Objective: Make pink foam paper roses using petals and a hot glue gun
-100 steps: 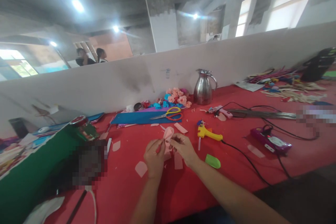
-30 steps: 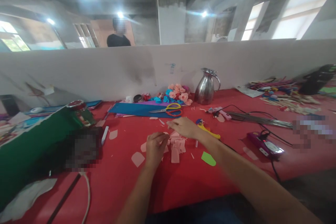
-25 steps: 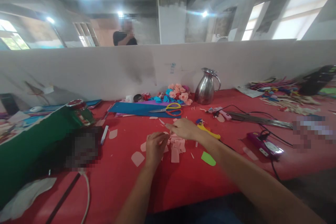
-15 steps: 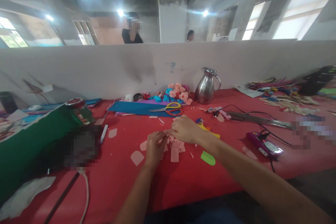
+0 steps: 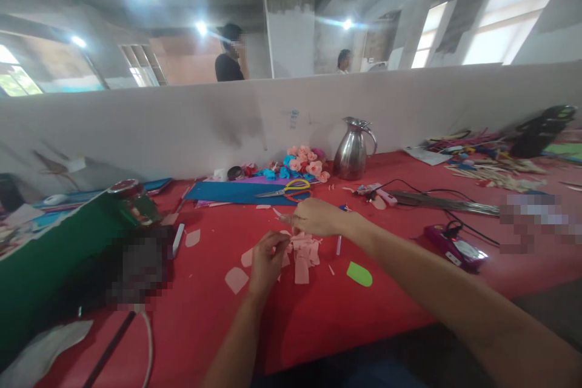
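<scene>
My left hand (image 5: 267, 259) is closed in a pinch above the red table, and a bit of pink paper shows at its fingertips. Just above and to the right, my right hand (image 5: 316, 217) has curled fingers, with one digit pointing left; whatever it holds is hidden. Below the hands lies a heap of pink paper pieces (image 5: 302, 264). Loose rounded pink petals (image 5: 237, 279) lie to the left. A green rounded piece (image 5: 359, 274) and a thin pale stick (image 5: 339, 245) sit near my right forearm.
Scissors (image 5: 291, 190) rest on a blue sheet (image 5: 218, 192). Behind are paper flowers (image 5: 309, 160) and a steel jug (image 5: 351, 151). A purple power box (image 5: 448, 247) with cables stands right. On the left are a jar (image 5: 136, 203) and a green panel (image 5: 59, 239). Two people are beyond the partition (image 5: 182, 121).
My hands have drawn apart, the right one slightly up and left. A yellow object beside my right forearm is out of sight now, and more of the pale stick shows. The view has shifted slightly.
</scene>
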The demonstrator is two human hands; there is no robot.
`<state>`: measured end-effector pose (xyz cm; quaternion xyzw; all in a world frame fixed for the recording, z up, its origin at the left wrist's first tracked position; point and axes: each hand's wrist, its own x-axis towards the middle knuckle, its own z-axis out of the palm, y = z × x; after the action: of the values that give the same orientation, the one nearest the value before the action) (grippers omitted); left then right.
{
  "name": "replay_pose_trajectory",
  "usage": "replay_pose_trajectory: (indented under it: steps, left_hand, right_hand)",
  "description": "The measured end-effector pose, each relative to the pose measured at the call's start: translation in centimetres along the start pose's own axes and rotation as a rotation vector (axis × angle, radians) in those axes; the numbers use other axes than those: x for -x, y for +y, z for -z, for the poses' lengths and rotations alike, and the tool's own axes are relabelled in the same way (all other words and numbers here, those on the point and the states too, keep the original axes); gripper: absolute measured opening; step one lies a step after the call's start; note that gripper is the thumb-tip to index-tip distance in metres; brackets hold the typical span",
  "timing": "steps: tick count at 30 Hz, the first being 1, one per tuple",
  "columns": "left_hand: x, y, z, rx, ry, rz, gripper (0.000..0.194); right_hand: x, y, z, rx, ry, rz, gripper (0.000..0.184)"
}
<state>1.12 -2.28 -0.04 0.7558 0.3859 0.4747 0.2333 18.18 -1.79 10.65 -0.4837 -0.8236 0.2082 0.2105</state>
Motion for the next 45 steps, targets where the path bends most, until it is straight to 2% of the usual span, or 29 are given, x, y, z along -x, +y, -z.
replay_pose_trajectory:
  steps: [6, 9, 10, 13, 16, 18, 20, 23, 26, 29, 31, 33, 36, 38, 42, 45]
  left_hand:
    - [-0.1, -0.2, 0.0, 0.033, 0.055, 0.057, 0.014]
    - [-0.2, -0.1, 0.0, 0.075, 0.067, 0.079, 0.012]
    - [-0.2, -0.2, 0.0, 0.095, 0.071, 0.091, 0.012]
    - [-0.2, -0.4, -0.1, 0.181, 0.092, 0.152, 0.010]
    - [-0.1, -0.7, -0.2, 0.314, 0.132, 0.241, 0.012]
    - [-0.1, -0.8, -0.3, 0.409, 0.162, 0.299, 0.013]
    - [-0.2, -0.8, -0.2, 0.474, 0.184, 0.342, 0.014]
    - [-0.2, -0.6, -0.1, 0.509, 0.168, 0.383, 0.015]
    - [-0.2, -0.4, 0.0, 0.534, 0.145, 0.414, 0.016]
    - [-0.2, -0.3, 0.0, 0.567, 0.151, 0.433, 0.016]
    - [-0.2, -0.3, -0.1, 0.602, 0.145, 0.443, 0.017]
    - [-0.2, -0.3, -0.1, 0.632, 0.137, 0.454, 0.019]
    - [-0.2, -0.3, -0.1, 0.622, 0.124, 0.467, 0.021]
    - [-0.2, -0.2, -0.1, 0.601, 0.124, 0.474, 0.022]
    - [-0.3, 0.1, -0.1, 0.601, 0.176, 0.477, 0.022]
    - [-0.3, 0.1, -0.1, 0.611, 0.201, 0.486, 0.022]
  right_hand:
    - [0.5, 0.4, 0.2, -0.109, 0.052, 0.020, 0.059]
    - [0.7, 0.8, -0.1, -0.267, 0.004, 0.035, 0.060]
    - [0.7, 0.9, -0.2, -0.336, 0.026, 0.036, 0.061]
    - [0.6, 1.4, -0.6, -0.557, 0.244, -0.004, 0.064]
    - [0.4, 2.0, -1.9, -0.798, 0.410, -0.137, 0.064]
    - [0.5, 2.3, -3.3, -0.963, 0.395, -0.238, 0.062]
    - [0.7, 2.3, -4.6, -1.132, 0.310, -0.289, 0.060]
    - [1.0, 2.0, -5.8, -1.340, 0.226, -0.258, 0.057]
    - [1.1, 1.9, -5.7, -1.468, 0.288, -0.193, 0.053]
    - [1.1, 2.2, -5.5, -1.519, 0.415, -0.183, 0.048]
    - [1.1, 2.4, -5.9, -1.520, 0.451, -0.224, 0.045]
    - [1.1, 2.3, -6.6, -1.520, 0.415, -0.253, 0.045]
    - [1.0, 1.8, -7.6, -1.540, 0.337, -0.217, 0.046]
    - [1.0, 1.5, -7.8, -1.551, 0.351, -0.189, 0.046]
    - [1.0, 1.8, -7.9, -1.520, 0.513, -0.187, 0.042]
    - [1.2, 2.4, -8.9, -1.360, 0.633, -0.201, 0.030]
